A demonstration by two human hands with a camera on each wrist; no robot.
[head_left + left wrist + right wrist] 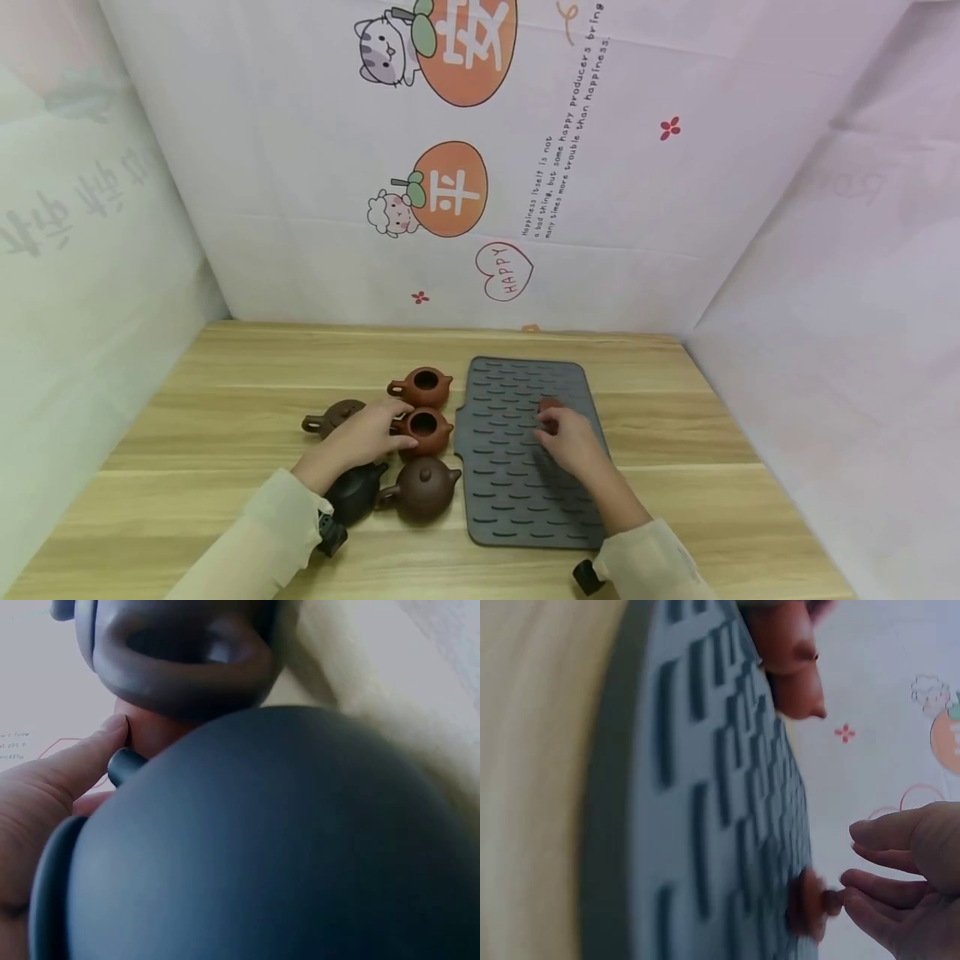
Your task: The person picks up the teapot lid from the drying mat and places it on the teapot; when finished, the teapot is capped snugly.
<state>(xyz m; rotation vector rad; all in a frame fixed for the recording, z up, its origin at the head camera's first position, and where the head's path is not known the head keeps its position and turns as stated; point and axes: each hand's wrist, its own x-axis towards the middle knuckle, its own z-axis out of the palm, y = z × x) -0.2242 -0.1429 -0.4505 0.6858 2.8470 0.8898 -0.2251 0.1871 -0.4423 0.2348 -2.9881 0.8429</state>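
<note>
White printed cloth [630, 208] backs a wood-grain tabletop [660, 450]. At 9 o'clock of a grey ridged drying mat [510, 517] stand 5 small clay teapots, 2 without lids. Spouts of the 3 nearest the mat point toward 3 o'clock, probably so that handles face the left hand [371, 433]. Its thumb and index finger flank the handle side of the middle lidless terracotta teapot [429, 444], at 3 o'clock; whether they pinch cannot be told. From this hand, the other lidless terracotta teapot [432, 398] lies at 2 o'clock and the black teapot [356, 496] near 6. Right hand [573, 442]: fingers loosely curved, thumb apart, a fingertip at the knob of a terracotta lid [551, 402], at 11 o'clock. Knob outward, this lid presents a convenient grasp; contact is uncertain.
</note>
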